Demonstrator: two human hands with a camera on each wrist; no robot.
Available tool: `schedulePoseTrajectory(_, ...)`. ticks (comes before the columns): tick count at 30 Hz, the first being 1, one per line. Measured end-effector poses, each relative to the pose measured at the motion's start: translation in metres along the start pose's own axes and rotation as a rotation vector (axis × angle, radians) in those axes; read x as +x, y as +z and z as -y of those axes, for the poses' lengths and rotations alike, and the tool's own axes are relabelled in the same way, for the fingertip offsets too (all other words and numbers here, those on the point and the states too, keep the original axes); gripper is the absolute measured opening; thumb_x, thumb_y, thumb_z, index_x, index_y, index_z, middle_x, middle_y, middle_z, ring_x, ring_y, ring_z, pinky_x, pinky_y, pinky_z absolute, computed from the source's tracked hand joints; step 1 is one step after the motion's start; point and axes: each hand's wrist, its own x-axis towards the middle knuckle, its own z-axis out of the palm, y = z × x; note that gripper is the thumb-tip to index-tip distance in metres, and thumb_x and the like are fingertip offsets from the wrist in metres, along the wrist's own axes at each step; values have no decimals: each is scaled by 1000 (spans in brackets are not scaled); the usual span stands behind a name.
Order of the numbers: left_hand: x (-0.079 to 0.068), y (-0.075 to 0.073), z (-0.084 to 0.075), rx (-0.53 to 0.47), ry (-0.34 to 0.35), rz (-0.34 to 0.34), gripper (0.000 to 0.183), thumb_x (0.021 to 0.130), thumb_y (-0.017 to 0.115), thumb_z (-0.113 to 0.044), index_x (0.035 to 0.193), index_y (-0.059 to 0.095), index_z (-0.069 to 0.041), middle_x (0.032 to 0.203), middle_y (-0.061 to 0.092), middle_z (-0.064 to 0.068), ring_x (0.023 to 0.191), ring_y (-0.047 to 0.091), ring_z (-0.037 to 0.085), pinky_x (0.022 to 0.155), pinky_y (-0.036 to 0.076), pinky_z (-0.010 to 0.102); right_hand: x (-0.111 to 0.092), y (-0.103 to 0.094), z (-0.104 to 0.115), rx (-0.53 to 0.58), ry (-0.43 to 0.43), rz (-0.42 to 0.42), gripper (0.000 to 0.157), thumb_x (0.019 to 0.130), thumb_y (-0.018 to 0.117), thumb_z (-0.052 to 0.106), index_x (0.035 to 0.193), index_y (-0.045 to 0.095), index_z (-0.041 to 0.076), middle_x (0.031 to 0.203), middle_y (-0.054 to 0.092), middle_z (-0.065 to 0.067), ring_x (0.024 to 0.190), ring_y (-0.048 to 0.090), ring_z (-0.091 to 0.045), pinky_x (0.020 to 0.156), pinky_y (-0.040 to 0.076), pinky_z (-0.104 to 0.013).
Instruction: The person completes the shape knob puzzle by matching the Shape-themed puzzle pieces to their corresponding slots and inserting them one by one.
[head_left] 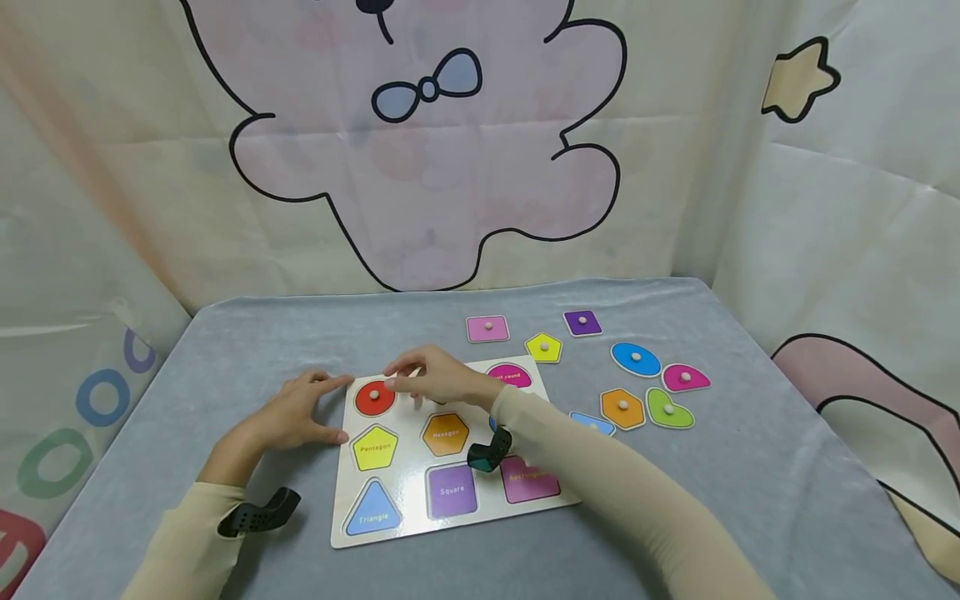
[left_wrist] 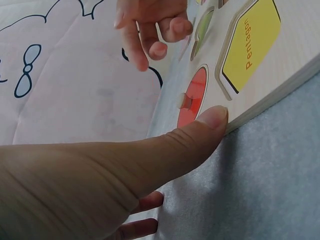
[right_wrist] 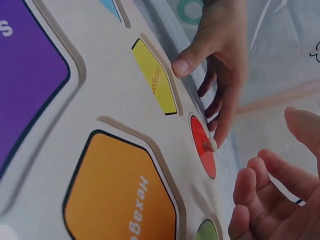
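A white wooden shape-puzzle board [head_left: 408, 493] lies on the cloth. The red round knobbed piece [head_left: 381, 406] sits in its top left recess. My left hand [head_left: 296, 410] is at the board's left side, with the thumb [left_wrist: 212, 119] touching the edge between the red piece and the pentagon recess, fingers extended towards the top left corner. Over the top row hovers my right hand [head_left: 442, 377], just right of the red piece. Its fingers [right_wrist: 267, 185] are loosely bent, apart from the knob [right_wrist: 210, 145] and holding nothing. It hides part of the top middle recess, where some green [right_wrist: 207, 231] shows.
Loose knobbed pieces lie beyond and right of the board: a pink rectangle [head_left: 487, 328], purple piece [head_left: 582, 323], yellow pentagon [head_left: 543, 347], blue oval [head_left: 636, 359], magenta semicircle [head_left: 684, 377], green heart [head_left: 669, 409], orange hexagon [head_left: 622, 408] and blue piece [head_left: 592, 422]. A printed curtain [head_left: 427, 183] stands behind the table.
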Motion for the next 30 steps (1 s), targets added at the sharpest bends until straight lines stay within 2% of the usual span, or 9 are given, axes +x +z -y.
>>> schedulePoseTrajectory(6,2,0,2,-2,14,-3,95,72,90,-42,152,47,-14,146,41,28,129,39,51,99,42,71,-13,-2,-2,-4,-40,16,35,99,65,25,127,68,4,101,66,-6,74,65,-29,65,51,-22)
schedulePoseTrajectory(17,1,2,5,1,28,-18,94,71,90,-42,151,48,-13,145,42,29,128,40,51,98,42,71,-38,-4,-3,-62,-79,20,35,98,67,23,124,68,1,94,65,-6,68,58,-18,60,49,-19)
schedulePoseTrajectory(22,0,1,5,9,49,-31,93,72,90,-40,150,48,-13,144,43,29,127,41,51,97,42,71,-46,-5,-1,-97,-83,2,34,97,68,24,124,69,3,95,65,-4,71,56,-12,60,48,-18)
schedulePoseTrajectory(30,1,1,3,-2,49,-29,93,72,90,-40,151,48,-13,145,42,29,128,40,51,97,42,71,-61,-10,2,-126,-97,-18,35,96,69,24,124,70,4,100,68,-5,79,59,-17,66,49,-17)
